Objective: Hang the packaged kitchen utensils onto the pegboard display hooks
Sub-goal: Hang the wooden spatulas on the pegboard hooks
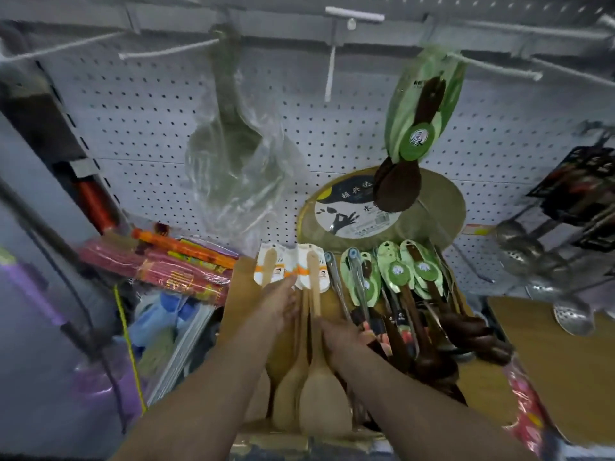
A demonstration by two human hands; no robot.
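Both hands are in the box of stock below the pegboard (166, 128): left hand (279, 304) fingers resting on the pale wooden spatulas (314, 361), right hand (339, 337) curled around their handles. Best lift one by its card header, hole toward a free hook (166, 51).

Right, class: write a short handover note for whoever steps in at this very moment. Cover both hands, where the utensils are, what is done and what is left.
Left hand: fingers on the light wooden spatulas, at their white header cards; grip unclear.
Right hand: resting on the same spatulas, beside the dark wooden spoons; grip unclear.
Done: one green-carded dark spoon pack and one clear-bagged utensil hang on the pegboard hooks.
Left: the spatulas, green-carded spoons and metal-handled tools lying in the box still need hanging.
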